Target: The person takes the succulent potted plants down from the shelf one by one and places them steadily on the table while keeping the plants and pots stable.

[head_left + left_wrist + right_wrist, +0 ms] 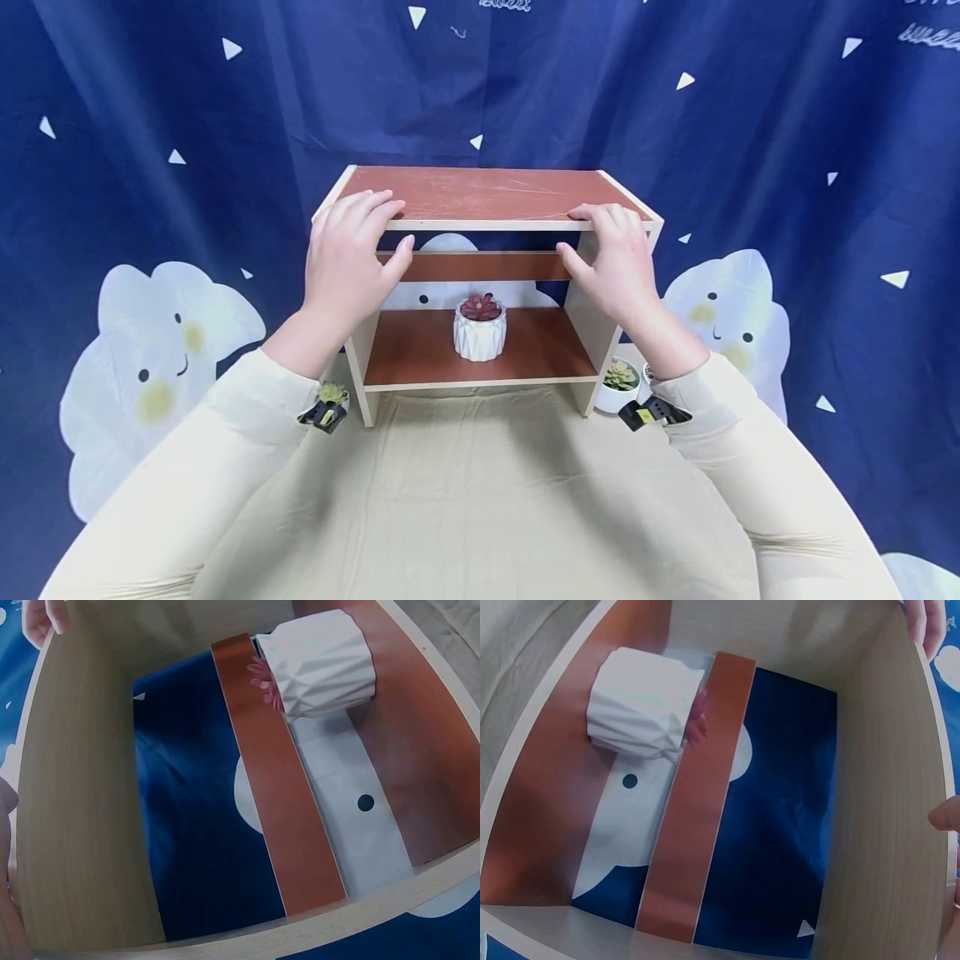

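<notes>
A small wooden shelf with a red-brown top [480, 192] and pale edges stands upright on the cloth. My left hand [348, 250] rests on the left part of its top front edge, fingers lying over the board and thumb in front, below the edge. Near the right corner, my right hand [618, 258] touches the same board in a similar way, its thumb pointing inward. Between and below both hands, a white faceted pot [480, 340] with a dark red succulent [481, 307] sits on the lower board [412, 350]. Both wrist views show this pot [326, 664] inside the shelf.
Right of the shelf stands a white pot [615, 398] with a green succulent [620, 375]; another pot behind it is partly hidden by the right arm. A green succulent [332, 392] shows at the left. A blue curtain [480, 83] hangs behind; beige cloth [480, 492] lies in front.
</notes>
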A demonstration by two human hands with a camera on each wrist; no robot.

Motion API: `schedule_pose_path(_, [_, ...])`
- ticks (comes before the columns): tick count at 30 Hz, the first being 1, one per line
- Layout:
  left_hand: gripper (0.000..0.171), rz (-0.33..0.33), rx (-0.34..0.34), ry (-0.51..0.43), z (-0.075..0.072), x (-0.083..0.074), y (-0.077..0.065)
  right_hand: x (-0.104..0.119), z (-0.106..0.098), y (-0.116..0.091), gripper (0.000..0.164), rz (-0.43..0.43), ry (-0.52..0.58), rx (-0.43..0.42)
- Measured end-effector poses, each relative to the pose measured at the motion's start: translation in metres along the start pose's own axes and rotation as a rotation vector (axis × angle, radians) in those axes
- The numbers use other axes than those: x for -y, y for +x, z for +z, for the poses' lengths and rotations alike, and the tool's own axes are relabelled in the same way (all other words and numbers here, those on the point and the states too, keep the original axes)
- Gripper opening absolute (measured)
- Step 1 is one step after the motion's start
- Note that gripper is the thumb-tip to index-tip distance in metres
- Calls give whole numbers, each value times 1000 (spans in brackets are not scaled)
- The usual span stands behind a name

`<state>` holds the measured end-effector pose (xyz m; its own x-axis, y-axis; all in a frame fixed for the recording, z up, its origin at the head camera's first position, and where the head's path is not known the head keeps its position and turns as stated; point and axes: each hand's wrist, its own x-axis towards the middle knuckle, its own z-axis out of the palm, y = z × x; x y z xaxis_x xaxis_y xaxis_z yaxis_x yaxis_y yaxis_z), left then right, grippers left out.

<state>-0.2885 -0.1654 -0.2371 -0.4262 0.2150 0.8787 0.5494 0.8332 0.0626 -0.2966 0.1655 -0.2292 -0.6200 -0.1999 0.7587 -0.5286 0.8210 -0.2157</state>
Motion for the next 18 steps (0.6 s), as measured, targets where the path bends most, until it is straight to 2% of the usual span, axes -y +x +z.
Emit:
schedule_pose_path(10, [40,-4,29,22,5,-2,-1,1,1,-1,40,0,2,-1])
schedule_pose_path(18, [38,5,-7,25,8,-2,-3,1,1,-1,41,2,-2,-3])
